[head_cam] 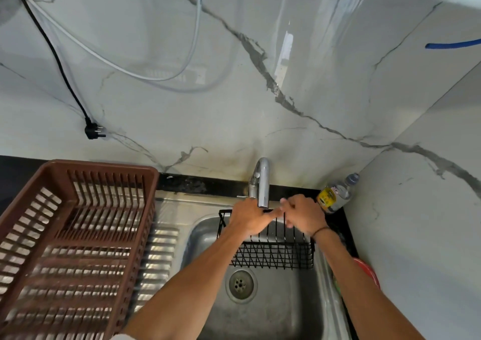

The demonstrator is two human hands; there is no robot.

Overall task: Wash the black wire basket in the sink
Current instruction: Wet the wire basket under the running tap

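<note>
The brown plastic dish rack (pixel 70 248) fills the drainboard on the left side of the steel sink (pixel 263 321). In the basin, toward its back right corner and above the drain (pixel 240 285), the black wire basket (pixel 276 257) is held up under the tap (pixel 261 183), its mesh wall facing the person.

Both hands work at the basket's far rim, just below the spout. The left hand (pixel 248 221) lies over the rim with fingers curled down and one finger stretched toward the other hand. The right hand (pixel 303 216) has its fingers bent round the wires near the back right corner. No water stream can be made out, so the step seems to be rubbing or rinsing the rim by hand. The next move likely calls for turning the basket so the other walls and base come under the spout, with a firm hold on thin, slippery wire.

A bottle (pixel 335 195) stands in the counter's back right corner; its yellow label is too small to read.
</note>
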